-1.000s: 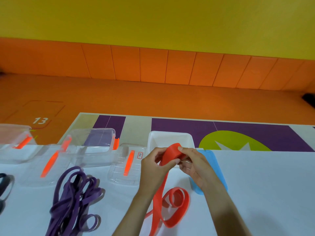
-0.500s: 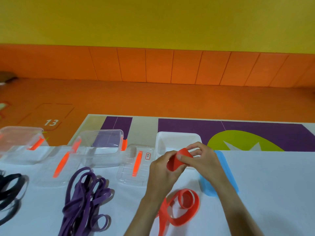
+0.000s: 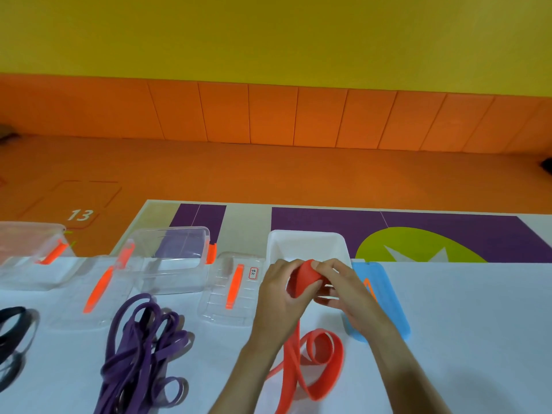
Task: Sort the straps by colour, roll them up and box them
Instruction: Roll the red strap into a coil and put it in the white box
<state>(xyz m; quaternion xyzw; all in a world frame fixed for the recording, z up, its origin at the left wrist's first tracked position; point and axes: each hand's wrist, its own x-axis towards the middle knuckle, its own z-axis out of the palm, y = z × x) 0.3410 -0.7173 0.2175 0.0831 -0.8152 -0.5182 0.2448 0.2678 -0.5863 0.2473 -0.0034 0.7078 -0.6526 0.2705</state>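
Observation:
Both hands hold the upper end of a red strap (image 3: pixel 301 280) just in front of the white box (image 3: pixel 307 242). My left hand (image 3: pixel 279 294) grips the folded end from the left. My right hand (image 3: pixel 343 289) pinches it from the right with curled fingers. The strap's free length hangs down to the table and lies in loose loops (image 3: pixel 321 354) between my forearms. A pile of purple straps (image 3: pixel 140 348) lies to the left. Black straps (image 3: pixel 10 330) show at the far left edge.
A blue lid (image 3: pixel 388 300) lies right of my hands. A clear box (image 3: pixel 176 258) with orange clips stands at the table's back edge, with clear lids (image 3: pixel 233 291) beside it. Another clear box (image 3: pixel 27 249) sits far left. Orange floor lies beyond.
The hands have lowered slightly and turned the red strap's end over into a tighter fold. The loose loops below shifted a little on the table.

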